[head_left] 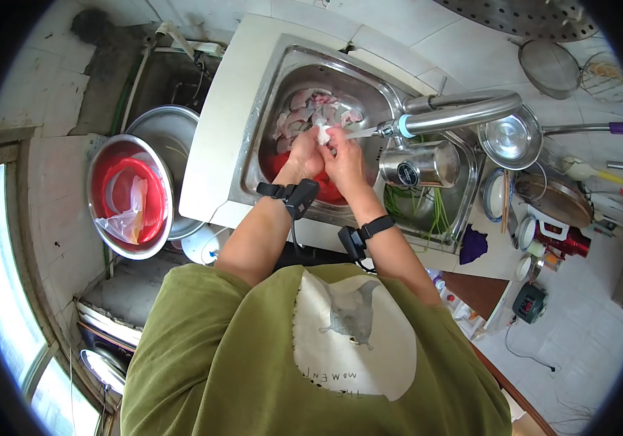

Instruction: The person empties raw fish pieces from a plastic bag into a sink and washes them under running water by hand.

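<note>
Both hands meet over the left basin of a steel sink (282,62). My left hand (304,156) and my right hand (342,156) have their fingers closed around a small pale piece of meat or fish (323,135). Water runs onto it from the faucet (457,115), whose spout end is just right of my fingers. Beyond my hands, several pink and grey raw pieces (311,109) lie in the basin. Under my hands is a red container (332,192), partly hidden by them.
Green stalks (439,212) and a steel pot (428,164) are in the right basin. Metal bowls with a red basin (153,196) stand at the left. A steel pan (510,136), a purple cloth (473,244) and a dark lidded pan (566,203) are at the right.
</note>
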`<state>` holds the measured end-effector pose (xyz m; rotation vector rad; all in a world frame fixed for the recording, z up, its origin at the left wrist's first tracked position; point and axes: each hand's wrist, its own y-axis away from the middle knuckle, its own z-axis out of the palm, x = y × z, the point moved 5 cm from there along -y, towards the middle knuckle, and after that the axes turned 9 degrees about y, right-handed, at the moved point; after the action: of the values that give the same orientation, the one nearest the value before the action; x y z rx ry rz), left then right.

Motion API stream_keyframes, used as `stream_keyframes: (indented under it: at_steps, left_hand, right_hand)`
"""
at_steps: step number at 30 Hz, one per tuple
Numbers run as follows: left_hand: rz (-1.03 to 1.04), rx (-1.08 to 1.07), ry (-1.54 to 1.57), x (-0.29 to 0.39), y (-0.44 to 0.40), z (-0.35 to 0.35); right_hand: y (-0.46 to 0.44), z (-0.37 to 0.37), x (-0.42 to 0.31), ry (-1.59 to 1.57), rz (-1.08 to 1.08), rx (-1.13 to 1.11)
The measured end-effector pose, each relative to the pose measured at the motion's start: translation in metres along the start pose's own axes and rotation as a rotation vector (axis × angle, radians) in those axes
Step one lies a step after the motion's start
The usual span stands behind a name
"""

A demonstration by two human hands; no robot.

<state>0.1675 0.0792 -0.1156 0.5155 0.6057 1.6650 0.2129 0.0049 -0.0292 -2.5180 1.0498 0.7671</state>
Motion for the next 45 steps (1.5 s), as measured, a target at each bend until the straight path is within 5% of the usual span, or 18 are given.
stream_keyframes:
  at_steps: [16,23,27,29,36,39,45]
  left_hand:
    - [-0.158,-0.1,0.042,-0.012,0.013,0.012]
    - [-0.121,0.002,-0.076,-0.011,0.024,0.006]
    - [-0.07,-0.092,-0.035,-0.004,0.017,-0.003]
    - [-0.012,0.089,-0.132,-0.009,0.019,-0.004]
    - [-0.06,0.09,-0.129,-0.013,0.009,-0.015]
    - [-0.021,0.201,-0.191,-0.009,0.011,-0.017]
    - [-0.036,0.049,-0.055,-0.018,0.009,-0.012]
  right_hand:
    - [0.005,-0.013,-0.016,0.178,-0.084,0.035]
    - [0.024,-0.002,-0.005,0.015,-0.123,-0.155]
    - [0.009,0.0,0.002,0.004,-0.012,-0.097]
    - [0.009,-0.003,0.0,0.06,0.019,-0.065]
    - [0.025,0.012,0.004,0.124,-0.036,-0.191]
    - [0.013,0.012,0.009,-0.007,0.124,-0.179]
    - [0.007,0.01,0.002,0.092,0.092,-0.126]
